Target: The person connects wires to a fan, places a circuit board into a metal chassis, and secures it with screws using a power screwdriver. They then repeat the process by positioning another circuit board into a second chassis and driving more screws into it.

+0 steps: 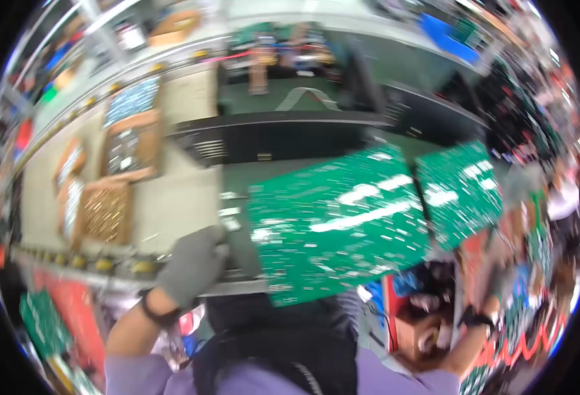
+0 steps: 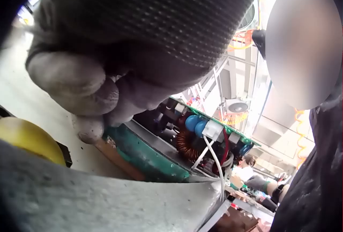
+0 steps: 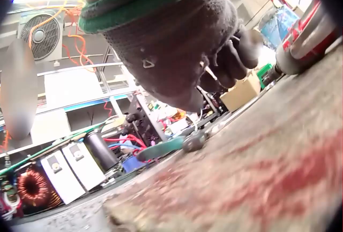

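In the head view the gloved left hand (image 1: 194, 263) is at the near bench edge, left of a large green circuit board (image 1: 336, 224). Its fingers bend loosely in the left wrist view, where the hand (image 2: 123, 55) hangs over the bench beside a coil and blue parts (image 2: 195, 125); no held thing shows. A second green board (image 1: 460, 191) lies to the right of the large one. The gloved right hand (image 1: 499, 276) is blurred, out at the far right. In the right wrist view its fingers (image 3: 236, 60) curl above a teal-handled tool (image 3: 163, 149); whether they hold anything is unclear.
Dark metal panels (image 1: 303, 139) stand behind the boards. Cardboard boxes of small parts (image 1: 107, 210) sit on the left of the bench, above a row of yellow rollers (image 1: 105, 264). Below the boards at right is an open cardboard box (image 1: 414, 332). Cluttered parts fill the far right.
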`<action>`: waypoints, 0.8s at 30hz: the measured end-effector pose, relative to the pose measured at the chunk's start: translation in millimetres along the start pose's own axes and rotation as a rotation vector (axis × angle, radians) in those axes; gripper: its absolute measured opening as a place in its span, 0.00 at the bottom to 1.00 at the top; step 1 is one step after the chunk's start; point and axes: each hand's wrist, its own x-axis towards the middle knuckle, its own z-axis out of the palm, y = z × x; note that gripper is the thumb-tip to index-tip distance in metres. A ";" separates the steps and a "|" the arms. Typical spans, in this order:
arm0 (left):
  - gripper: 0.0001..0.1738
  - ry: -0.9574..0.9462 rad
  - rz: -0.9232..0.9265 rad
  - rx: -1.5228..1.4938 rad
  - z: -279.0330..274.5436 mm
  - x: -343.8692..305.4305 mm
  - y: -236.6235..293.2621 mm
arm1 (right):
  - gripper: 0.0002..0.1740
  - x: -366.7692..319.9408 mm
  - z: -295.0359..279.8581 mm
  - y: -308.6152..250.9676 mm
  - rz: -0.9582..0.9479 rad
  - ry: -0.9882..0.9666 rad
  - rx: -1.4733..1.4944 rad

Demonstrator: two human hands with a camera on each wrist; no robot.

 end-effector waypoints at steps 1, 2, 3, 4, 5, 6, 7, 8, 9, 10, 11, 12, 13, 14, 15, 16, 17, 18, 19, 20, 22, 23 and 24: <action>0.08 0.031 -0.021 -0.008 2.5 0.2 0.6 | 0.27 -1.2 23.7 21.4 -0.095 0.099 -0.186; 0.08 0.080 0.015 0.007 9.3 0.2 -4.9 | 0.28 25.6 63.5 65.5 -0.151 0.070 -0.094; 0.09 0.057 -0.013 0.005 6.8 0.5 -2.3 | 0.27 7.5 35.9 39.4 -0.047 -0.040 -0.190; 0.10 0.040 -0.023 0.027 9.0 0.0 -5.0 | 0.27 11.8 48.9 54.0 -0.039 -0.002 -0.202; 0.10 0.059 -0.056 0.036 9.3 -1.5 -5.0 | 0.26 18.7 64.3 74.3 -0.058 0.053 -0.187; 0.10 0.043 -0.057 0.038 10.6 -1.5 -4.2 | 0.26 24.4 80.0 93.1 -0.072 0.109 -0.168; 0.10 0.026 -0.053 0.037 12.0 -0.8 -2.6 | 0.26 29.0 98.5 115.3 -0.080 0.172 -0.147; 0.10 0.038 -0.068 0.035 12.9 0.1 -0.7 | 0.26 24.8 114.2 125.5 -0.091 0.224 -0.128; 0.10 0.024 -0.069 0.009 13.1 0.2 0.7 | 0.26 8.6 97.0 109.7 -0.123 0.238 -0.141; 0.10 0.011 -0.071 -0.016 11.4 -1.2 1.8 | 0.25 -10.7 74.6 89.0 -0.154 0.252 -0.155; 0.10 0.025 -0.084 -0.020 12.9 -0.8 0.9 | 0.25 -35.8 45.7 64.2 -0.197 0.276 -0.187; 0.10 -0.008 -0.073 -0.022 15.2 0.2 -1.3 | 0.24 -46.9 20.5 45.3 -0.169 0.170 -0.214; 0.10 -0.040 -0.058 -0.025 17.0 1.9 -2.5 | 0.24 -37.7 32.7 57.5 -0.178 0.183 -0.208; 0.11 -0.064 -0.023 -0.005 16.4 4.1 -2.7 | 0.24 -24.2 52.0 79.1 -0.239 0.272 -0.032; 0.11 -0.047 -0.030 -0.008 15.0 6.5 -4.5 | 0.24 -11.4 64.2 88.7 -0.301 0.358 0.146; 0.11 -0.076 0.027 -0.004 13.6 7.8 -6.7 | 0.26 -38.5 13.4 56.1 -0.188 0.264 0.669; 0.12 -0.111 0.080 0.004 11.0 8.0 -6.7 | 0.26 -41.1 -10.1 30.7 -0.199 0.259 0.674; 0.12 -0.110 0.075 0.006 3.3 8.1 0.4 | 0.26 -44.7 -25.8 11.5 -0.365 0.510 0.665; 0.12 0.050 0.086 -0.032 -11.3 7.5 16.3 | 0.26 -50.2 -40.2 -4.6 -0.524 0.760 0.645; 0.12 0.208 0.098 -0.072 -22.6 5.9 32.2 | 0.26 -56.3 -57.3 -18.0 -0.521 0.754 0.643; 0.16 0.253 0.349 -0.323 -29.7 8.6 63.3 | 0.24 -60.0 -90.7 -41.3 -0.913 0.874 0.465; 0.18 0.284 0.434 -0.487 -19.2 8.2 80.2 | 0.23 -62.1 -107.4 -56.1 -1.109 0.928 0.372; 0.19 0.315 0.518 -0.651 -6.7 4.5 96.6 | 0.22 -68.3 -125.5 -76.2 -1.304 0.978 0.274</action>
